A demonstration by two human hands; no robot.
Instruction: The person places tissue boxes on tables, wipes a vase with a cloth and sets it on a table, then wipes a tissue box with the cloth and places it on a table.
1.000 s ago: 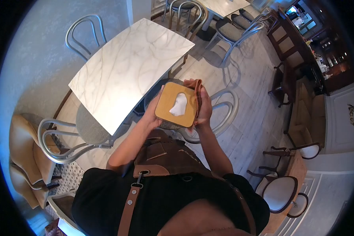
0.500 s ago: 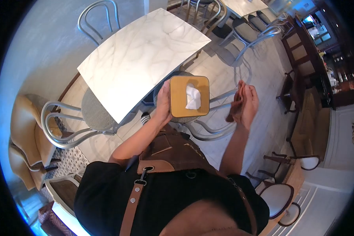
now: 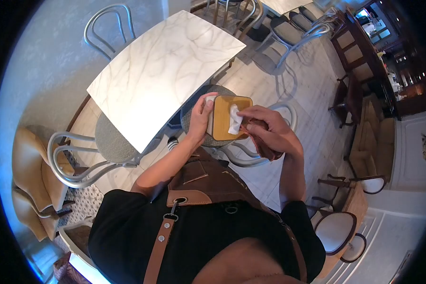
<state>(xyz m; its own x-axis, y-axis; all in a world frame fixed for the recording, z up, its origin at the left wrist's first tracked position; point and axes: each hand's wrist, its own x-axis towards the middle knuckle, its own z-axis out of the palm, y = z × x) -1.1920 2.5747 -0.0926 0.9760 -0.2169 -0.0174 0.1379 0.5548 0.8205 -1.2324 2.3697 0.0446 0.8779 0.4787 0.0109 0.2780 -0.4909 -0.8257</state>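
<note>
A tissue box (image 3: 222,124) with a wooden-looking yellow-brown top and pale sides is gripped from its left side by my left hand (image 3: 201,118). White tissue (image 3: 234,120) pokes out of the opening in its top. My right hand (image 3: 274,130) is closed on a reddish-brown cloth (image 3: 266,147), which hangs below the fingers. Its fingertips reach over the box's right edge, close to the tissue; whether they touch it I cannot tell. The box is tilted, showing its left side, and is held in the air above a grey chair seat.
A white marble-patterned table (image 3: 163,71) stands ahead to the left. Grey metal-framed chairs surround it, one (image 3: 118,137) on the left side. Tan armchairs (image 3: 38,170) line the left wall. At right are a brown sofa (image 3: 374,142) and a wooden table (image 3: 357,208) with white-seated chairs.
My right hand has come left with the cloth, from beside the box to its top near the tissue. The box has tilted so its pale left side shows.
</note>
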